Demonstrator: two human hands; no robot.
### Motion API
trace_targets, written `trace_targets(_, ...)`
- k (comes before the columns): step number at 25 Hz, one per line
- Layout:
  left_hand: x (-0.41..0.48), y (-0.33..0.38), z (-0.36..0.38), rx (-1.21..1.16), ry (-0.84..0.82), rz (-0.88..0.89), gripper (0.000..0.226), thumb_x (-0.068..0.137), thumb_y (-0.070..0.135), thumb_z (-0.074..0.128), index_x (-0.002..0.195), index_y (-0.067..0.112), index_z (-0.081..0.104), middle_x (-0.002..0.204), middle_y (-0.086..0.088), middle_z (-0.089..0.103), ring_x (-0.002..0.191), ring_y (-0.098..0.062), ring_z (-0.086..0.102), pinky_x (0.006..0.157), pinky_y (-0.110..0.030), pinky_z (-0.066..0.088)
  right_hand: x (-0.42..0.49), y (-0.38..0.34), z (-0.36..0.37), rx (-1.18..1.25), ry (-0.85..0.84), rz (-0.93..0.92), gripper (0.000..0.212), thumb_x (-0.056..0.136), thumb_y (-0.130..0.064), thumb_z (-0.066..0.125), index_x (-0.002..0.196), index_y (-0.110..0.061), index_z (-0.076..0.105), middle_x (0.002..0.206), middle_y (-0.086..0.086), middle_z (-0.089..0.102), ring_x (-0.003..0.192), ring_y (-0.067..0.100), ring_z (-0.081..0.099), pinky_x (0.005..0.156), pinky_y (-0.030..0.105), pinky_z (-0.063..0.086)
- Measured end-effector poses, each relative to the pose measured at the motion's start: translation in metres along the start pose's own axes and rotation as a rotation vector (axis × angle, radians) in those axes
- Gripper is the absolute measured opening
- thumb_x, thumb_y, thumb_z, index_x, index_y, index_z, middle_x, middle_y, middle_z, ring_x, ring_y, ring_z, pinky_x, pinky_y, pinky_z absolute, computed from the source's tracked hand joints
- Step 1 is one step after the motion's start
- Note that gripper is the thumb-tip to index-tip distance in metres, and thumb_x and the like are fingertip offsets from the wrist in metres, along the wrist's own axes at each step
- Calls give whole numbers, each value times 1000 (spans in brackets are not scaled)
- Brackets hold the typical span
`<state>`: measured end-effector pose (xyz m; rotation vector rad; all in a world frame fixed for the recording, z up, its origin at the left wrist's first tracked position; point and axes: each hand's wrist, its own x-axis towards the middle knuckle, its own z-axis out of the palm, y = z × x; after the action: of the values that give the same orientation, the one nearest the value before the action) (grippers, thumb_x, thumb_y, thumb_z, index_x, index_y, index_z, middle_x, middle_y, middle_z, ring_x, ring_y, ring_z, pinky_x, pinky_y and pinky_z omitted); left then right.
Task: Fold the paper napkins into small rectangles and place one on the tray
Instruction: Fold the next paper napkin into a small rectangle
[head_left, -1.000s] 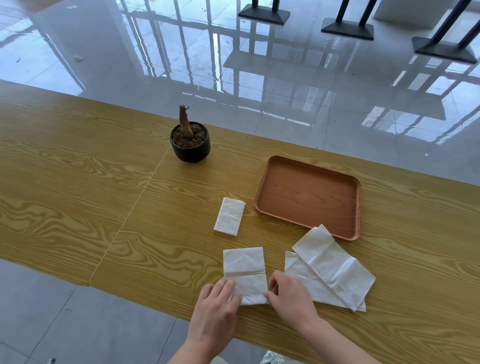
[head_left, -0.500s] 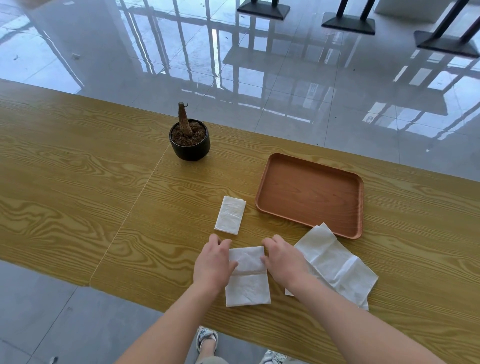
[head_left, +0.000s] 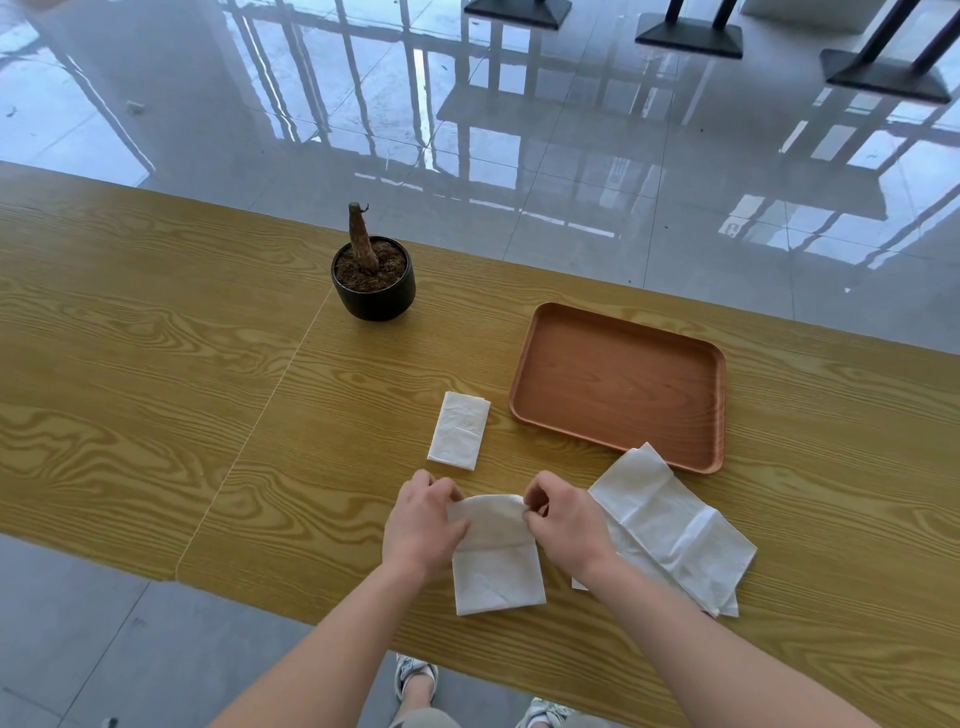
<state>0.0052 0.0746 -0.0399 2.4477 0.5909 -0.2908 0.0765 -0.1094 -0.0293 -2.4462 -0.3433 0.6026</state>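
Observation:
A white paper napkin (head_left: 496, 566) lies near the table's front edge. My left hand (head_left: 423, 522) pinches its far left corner and my right hand (head_left: 566, 525) pinches its far right corner, and the far half curls up off the table toward me. A small folded napkin rectangle (head_left: 460, 430) lies just beyond my hands. To the right lies a pile of partly unfolded napkins (head_left: 670, 525), partly under my right forearm. The brown wooden tray (head_left: 618, 384) sits beyond that pile with nothing on it.
A black pot (head_left: 374, 286) with soil and a bare stump stands at the back left of the wooden table (head_left: 156, 364). The table's front edge runs just below the napkin. Glossy floor tiles and black table bases lie beyond.
My hands moved from the napkin's near end to its far end, gripped the far corners and raised that edge, which now curls back toward me.

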Motion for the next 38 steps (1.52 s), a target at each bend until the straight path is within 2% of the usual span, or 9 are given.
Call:
trace_targets(4, -7, 0, -1, -135, 52, 49, 6, 83, 25, 73, 82, 25, 67, 87, 12, 56, 85, -10, 55, 72, -29, 51, -10, -1, -2, 142, 3, -3, 27, 84, -11, 71, 107, -25, 68, 83, -11, 69, 80, 7, 64, 78, 28, 53)
trace_targets(10, -39, -8, 1, -176, 91, 117, 16, 78, 19, 77, 75, 31, 67, 78, 14, 54, 71, -3, 54, 60, -28, 49, -25, 2, -9, 142, 4, -40, 17, 83, -9, 74, 77, -24, 74, 70, -11, 58, 69, 5, 55, 67, 22, 49)
trace_targets(12, -53, -11, 4, -120, 95, 152, 15, 78, 19, 76, 76, 32, 68, 73, 15, 52, 66, -2, 53, 54, -26, 46, -34, 6, -10, 177, -68, 3, 21, 85, -10, 70, 76, -28, 72, 59, -12, 56, 63, 4, 53, 67, 24, 50)
trace_targets(16, -72, -12, 9, -20, 83, 219, 11, 79, 18, 76, 80, 29, 72, 72, 9, 58, 62, -11, 56, 53, -34, 50, -49, 15, -7, 172, -128, 82, 24, 87, -4, 61, 87, -23, 76, 74, -11, 68, 67, 4, 62, 61, 13, 46)
trace_targets(22, -80, -8, 10, 55, 63, 268, 13, 76, 11, 78, 77, 23, 73, 69, 6, 57, 58, -16, 54, 47, -34, 48, -54, 15, -4, 345, -166, 215, 34, 89, 3, 46, 88, -15, 76, 70, 2, 69, 61, 13, 64, 62, 36, 59)
trace_targets(27, -82, -11, 8, 110, 24, 315, 4, 71, 22, 71, 72, 25, 72, 70, 7, 53, 56, -16, 54, 45, -29, 43, -56, 14, -2, 160, -224, 139, 28, 89, -10, 53, 88, -28, 73, 67, -14, 65, 68, 7, 63, 70, 31, 57)
trace_targets(31, -81, -14, 15, 98, 63, 224, 24, 78, 42, 56, 68, 23, 67, 72, 8, 49, 63, -11, 49, 49, -28, 42, -54, 14, -2, 30, -182, 84, 15, 90, -27, 61, 86, -30, 74, 71, -12, 68, 72, 6, 65, 67, 27, 56)
trace_targets(34, -73, -15, 20, 103, 135, 153, 17, 84, 40, 66, 89, 24, 65, 85, 8, 52, 76, -11, 51, 54, -25, 44, -47, 12, -2, -131, -36, -55, 14, 95, -29, 60, 106, -28, 70, 99, -13, 64, 89, 9, 63, 79, 34, 57)
trace_targets(38, -63, -14, 26, 253, 39, 118, 44, 80, 57, 69, 112, 29, 58, 100, 7, 48, 92, -12, 47, 69, -26, 49, -34, 11, 3, -334, -120, -185, 31, 95, -31, 60, 125, -26, 61, 117, -6, 54, 108, 17, 58, 81, 33, 52)
